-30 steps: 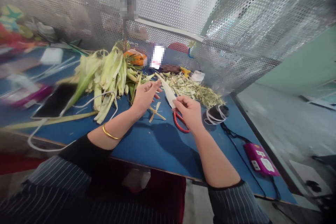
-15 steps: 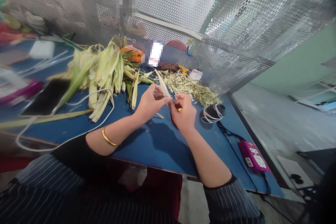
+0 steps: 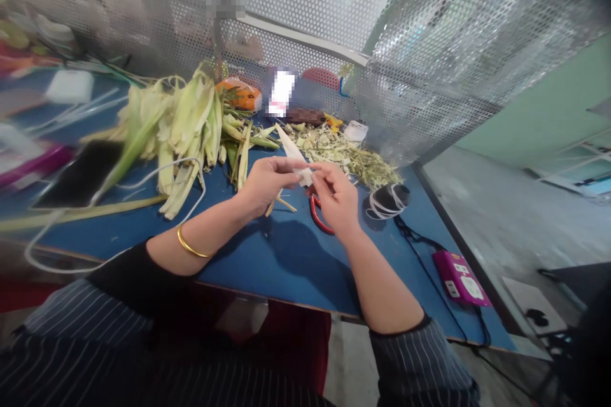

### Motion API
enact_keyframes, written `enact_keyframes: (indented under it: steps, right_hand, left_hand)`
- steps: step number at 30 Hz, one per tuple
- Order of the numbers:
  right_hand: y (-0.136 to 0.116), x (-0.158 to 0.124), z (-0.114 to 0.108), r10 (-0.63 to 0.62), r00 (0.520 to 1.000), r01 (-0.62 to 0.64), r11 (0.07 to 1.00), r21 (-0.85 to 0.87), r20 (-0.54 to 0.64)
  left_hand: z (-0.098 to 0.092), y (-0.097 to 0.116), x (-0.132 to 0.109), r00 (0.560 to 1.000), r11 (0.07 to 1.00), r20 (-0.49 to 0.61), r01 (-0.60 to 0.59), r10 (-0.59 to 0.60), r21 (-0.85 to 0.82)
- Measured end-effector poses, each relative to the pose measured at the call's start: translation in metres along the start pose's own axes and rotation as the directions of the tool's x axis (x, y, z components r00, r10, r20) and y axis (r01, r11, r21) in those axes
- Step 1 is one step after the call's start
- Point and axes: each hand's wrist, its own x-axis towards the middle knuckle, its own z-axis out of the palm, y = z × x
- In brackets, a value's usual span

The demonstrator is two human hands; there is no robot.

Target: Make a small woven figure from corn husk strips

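My left hand (image 3: pixel 265 183) and my right hand (image 3: pixel 337 194) meet above the blue table (image 3: pixel 267 254), both pinching the lower end of a pale leaf strip (image 3: pixel 292 154) that points up and away. The strip's folded end sits between my fingertips. Red-handled scissors (image 3: pixel 316 213) lie on the table just below my right hand. A gold bangle (image 3: pixel 191 245) circles my left wrist.
A heap of green and yellow leaves (image 3: pixel 184 127) lies at the left, with a black phone (image 3: pixel 79 175) and white cable beside it. Leaf scraps (image 3: pixel 348 156) pile at the back. A black spool (image 3: pixel 389 199) and a pink power strip (image 3: pixel 461 276) lie right. Perforated metal screens enclose the table.
My hands were apart a second ago, the left open beside the strip; they came together and both now pinch its lower end. The scissors show again under my right hand.
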Motion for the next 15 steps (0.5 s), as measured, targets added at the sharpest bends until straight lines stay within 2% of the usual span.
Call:
enact_keyframes:
  steps: [2, 4, 10, 15]
  right_hand:
    - [0.0004, 0.0015, -0.0042, -0.145, 0.985, 0.151, 0.987, -0.049, 0.097]
    - [0.002, 0.0028, -0.0067, -0.225, 0.967, 0.237, 0.966, -0.1, 0.124]
    - [0.0093, 0.0022, -0.0032, -0.275, 0.961, 0.27, 0.947, -0.173, -0.007]
    - [0.0064, -0.0006, 0.0004, -0.285, 0.957, 0.261, 0.93, -0.26, -0.06]
  left_hand:
    - [-0.0043, 0.004, 0.0019, 1.0, 1.0, 0.003, 0.012, -0.012, 0.002]
    - [-0.0077, 0.0065, 0.0036, 0.999, 0.999, 0.019, 0.042, -0.042, 0.004]
    - [-0.0088, 0.0059, 0.0042, 0.989, 0.995, 0.114, 0.099, -0.094, -0.031]
    - [-0.0029, 0.0021, 0.0018, 0.995, 0.99, 0.056, 0.092, -0.086, -0.109]
